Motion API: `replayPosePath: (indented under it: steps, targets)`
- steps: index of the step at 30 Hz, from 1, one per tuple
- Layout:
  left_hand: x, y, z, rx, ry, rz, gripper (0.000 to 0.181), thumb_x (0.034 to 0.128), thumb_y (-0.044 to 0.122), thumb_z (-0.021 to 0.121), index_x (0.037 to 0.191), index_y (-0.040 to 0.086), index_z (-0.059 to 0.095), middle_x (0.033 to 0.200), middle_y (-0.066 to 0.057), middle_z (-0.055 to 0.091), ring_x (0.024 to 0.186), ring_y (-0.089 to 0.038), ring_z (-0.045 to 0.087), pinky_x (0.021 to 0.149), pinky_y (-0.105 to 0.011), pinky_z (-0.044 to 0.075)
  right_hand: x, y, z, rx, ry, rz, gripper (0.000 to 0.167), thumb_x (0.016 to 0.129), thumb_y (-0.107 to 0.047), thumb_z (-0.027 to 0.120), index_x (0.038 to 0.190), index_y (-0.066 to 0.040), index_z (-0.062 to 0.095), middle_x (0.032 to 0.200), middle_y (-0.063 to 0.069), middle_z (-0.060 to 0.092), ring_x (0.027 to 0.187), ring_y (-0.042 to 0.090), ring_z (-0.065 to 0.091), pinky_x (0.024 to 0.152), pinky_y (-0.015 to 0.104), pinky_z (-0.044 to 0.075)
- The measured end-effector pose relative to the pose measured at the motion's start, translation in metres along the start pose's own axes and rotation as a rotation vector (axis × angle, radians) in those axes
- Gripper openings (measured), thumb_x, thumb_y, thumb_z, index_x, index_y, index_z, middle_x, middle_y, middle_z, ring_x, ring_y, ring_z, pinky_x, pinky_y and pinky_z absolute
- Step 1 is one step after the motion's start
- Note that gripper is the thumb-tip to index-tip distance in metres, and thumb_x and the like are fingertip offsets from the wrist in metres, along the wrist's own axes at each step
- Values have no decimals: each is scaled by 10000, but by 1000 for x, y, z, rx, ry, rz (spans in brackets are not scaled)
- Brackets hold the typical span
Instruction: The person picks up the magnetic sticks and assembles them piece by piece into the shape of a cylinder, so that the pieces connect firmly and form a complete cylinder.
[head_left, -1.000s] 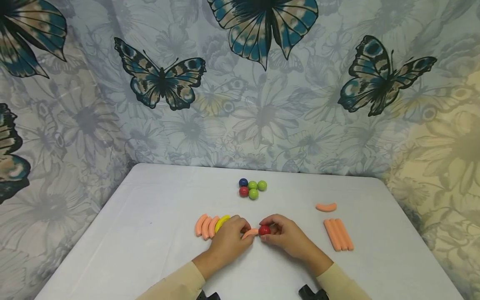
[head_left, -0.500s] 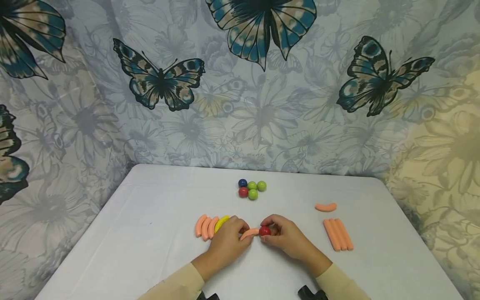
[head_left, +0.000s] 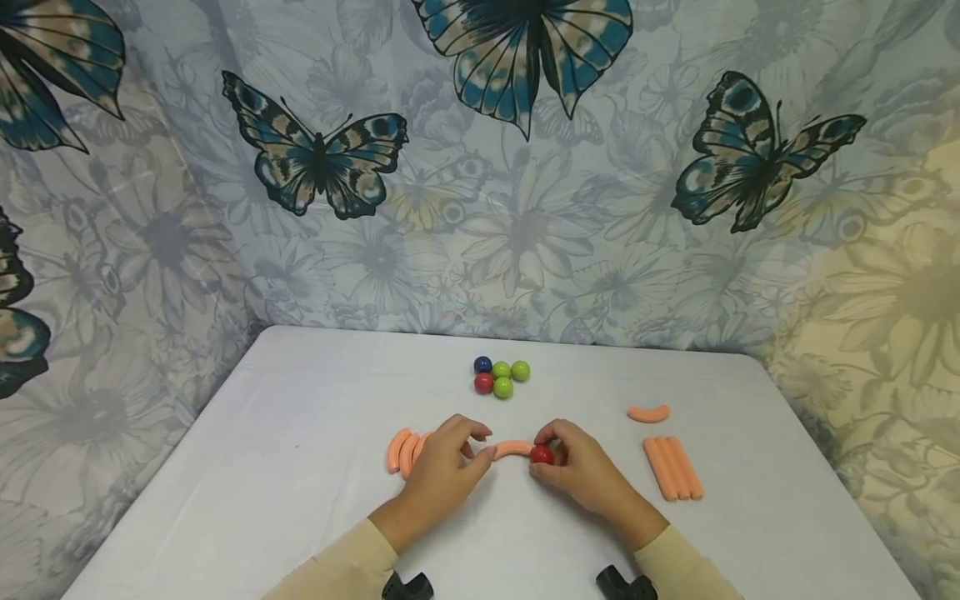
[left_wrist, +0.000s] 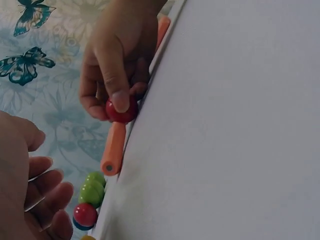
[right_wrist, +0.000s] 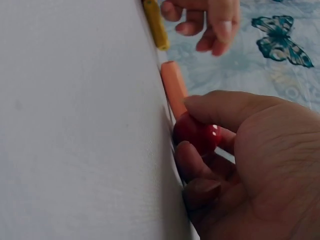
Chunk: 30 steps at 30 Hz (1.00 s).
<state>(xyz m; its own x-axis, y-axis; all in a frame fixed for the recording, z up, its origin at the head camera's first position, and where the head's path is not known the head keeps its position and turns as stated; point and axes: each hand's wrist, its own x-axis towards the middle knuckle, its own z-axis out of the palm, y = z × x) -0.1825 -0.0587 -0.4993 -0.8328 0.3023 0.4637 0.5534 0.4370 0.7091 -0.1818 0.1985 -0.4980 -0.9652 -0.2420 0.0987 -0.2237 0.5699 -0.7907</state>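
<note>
1. The curved orange stick [head_left: 513,448] lies just below the middle of the frame, one end touching the red ball [head_left: 542,455].
2. The right hand [head_left: 583,468], right of centre, pinches that ball between thumb and fingers against the stick's end.
3. The left hand [head_left: 438,469], left of centre, holds nothing; its thumb and fingers stand apart, loosely bent, near the stick's free end (the left wrist view shows a dark round spot there) without touching it.
4. Done, as far as I can judge: one ball meets one stick, though whether the two are firmly joined I cannot tell.
5. Left over, it seems: a blue ball [head_left: 482,365], another red ball [head_left: 483,384] and three green balls [head_left: 504,374], clustered at upper centre of the white table [head_left: 225,467].
6. Also apart from any ball: orange curves [head_left: 409,455] at left, partly hidden by the hand; a yellow piece [right_wrist: 157,27], at the right wrist view's top; and, at right, three straight sticks [head_left: 673,468] below a lone curve [head_left: 648,414].
</note>
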Motion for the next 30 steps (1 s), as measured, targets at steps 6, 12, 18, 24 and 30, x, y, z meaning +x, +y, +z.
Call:
replayPosePath:
  steps: [6,12,18,24,30]
  targets:
    - [12,-5,-23,-120,53,-44,101,1097,163,685,1149,137,768,1063,81,706,855,-151,637,694,-309,548,1,0,-5,-45,42,-9,313,896,-51,908,1096,-178,703,992,-29,600,780,171,558,658,298,506]
    - [21,-15,-45,-317,70,-193,315,1193,273,473,1254,92,723,1149,-35,732,941,-349,663,707,-349,566,2,-1,-6,-61,58,43,219,948,-187,890,966,-178,672,904,-19,577,719,169,545,610,301,479]
    - [28,-21,-61,-402,82,-259,483,1213,353,334,1368,25,654,1234,-124,726,1029,-363,636,756,-400,556,2,-5,-6,-56,73,136,331,997,-298,839,812,-162,601,720,-16,566,653,163,500,555,289,400]
    - [40,-23,-68,-399,89,-290,536,1205,437,328,1410,47,633,1244,-116,721,1052,-351,640,767,-384,539,3,-3,-7,-20,80,182,257,962,-237,875,987,-138,639,840,-9,615,715,179,538,587,311,447]
    - [60,-23,-63,-392,51,-329,545,1194,484,352,1431,81,633,1283,-122,715,1099,-361,639,774,-409,528,3,0,-9,1,61,214,227,962,-196,864,1090,-133,688,990,-11,675,810,196,581,677,359,497]
